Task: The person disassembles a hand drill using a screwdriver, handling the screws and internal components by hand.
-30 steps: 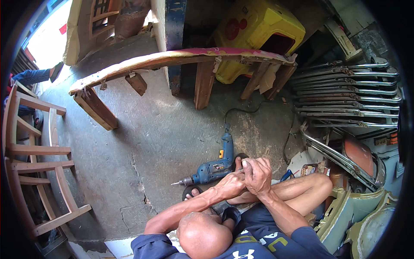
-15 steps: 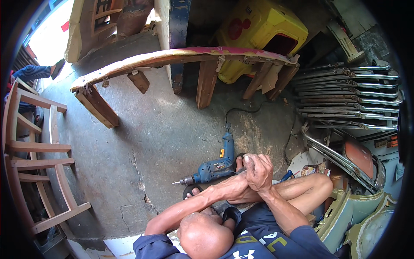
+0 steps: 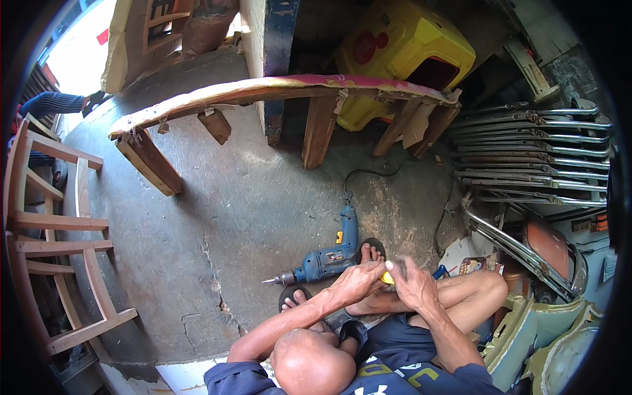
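Note:
My left hand is closed on a small yellow object, held low over my legs. Beside it, my right hand has its thumb at the object, its fingers smeared by motion. A blue power drill lies on its side just beyond my left hand, its bit pointing left and its cord running back across the floor. Near my right hand lies a blue-handled tool, mostly hidden. My feet in dark sandals are by the drill.
Wooden chair frames stand left, near another person's striped leg. A padded wooden piece crosses the back before a yellow plastic stool. Folded metal chairs are stacked right; a leaning chair and broken pale panels lie nearer.
My hands have loosened from their tight clasp and lowered slightly, the right moving toward me and right, showing the yellow object between them. The drill lies as before.

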Demonstrator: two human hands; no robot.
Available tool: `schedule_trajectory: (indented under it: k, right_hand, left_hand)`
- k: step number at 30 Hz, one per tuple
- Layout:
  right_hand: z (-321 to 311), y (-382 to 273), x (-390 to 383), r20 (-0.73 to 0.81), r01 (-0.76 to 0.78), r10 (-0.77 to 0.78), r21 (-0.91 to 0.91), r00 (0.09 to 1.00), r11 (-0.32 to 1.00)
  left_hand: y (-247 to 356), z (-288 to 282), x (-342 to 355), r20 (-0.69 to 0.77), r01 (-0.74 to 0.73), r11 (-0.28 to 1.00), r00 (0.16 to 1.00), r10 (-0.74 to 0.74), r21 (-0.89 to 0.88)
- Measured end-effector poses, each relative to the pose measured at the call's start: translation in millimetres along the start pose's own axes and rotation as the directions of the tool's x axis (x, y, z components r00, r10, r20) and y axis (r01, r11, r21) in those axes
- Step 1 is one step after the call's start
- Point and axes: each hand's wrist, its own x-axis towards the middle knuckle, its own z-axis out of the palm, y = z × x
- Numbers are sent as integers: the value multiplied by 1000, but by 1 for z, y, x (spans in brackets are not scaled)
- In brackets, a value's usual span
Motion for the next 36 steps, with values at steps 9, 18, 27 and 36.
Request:
schedule_trajectory:
  k: [9, 18, 27, 36]
  right_hand:
    - [21, 5, -8, 157, 101, -102, 14, 982, 995]
    - [16, 24, -12, 11, 422, -426, -156, 905, 893]
    - [41, 52, -5, 106, 557, -551, -276, 828, 783]
    - [-4, 15, -8, 321, 304, -256, -109, 912, 946]
  left_hand:
    - [-66, 22, -16, 50, 16, 957, 998, -32, 290]
    - [-86, 7, -23, 96, -117, 949, 991, 93, 291]
    - [-83, 17, -24, 158, -104, 938, 986, 53, 331]
    - [-82, 18, -22, 89, -89, 935, 994, 62, 343]
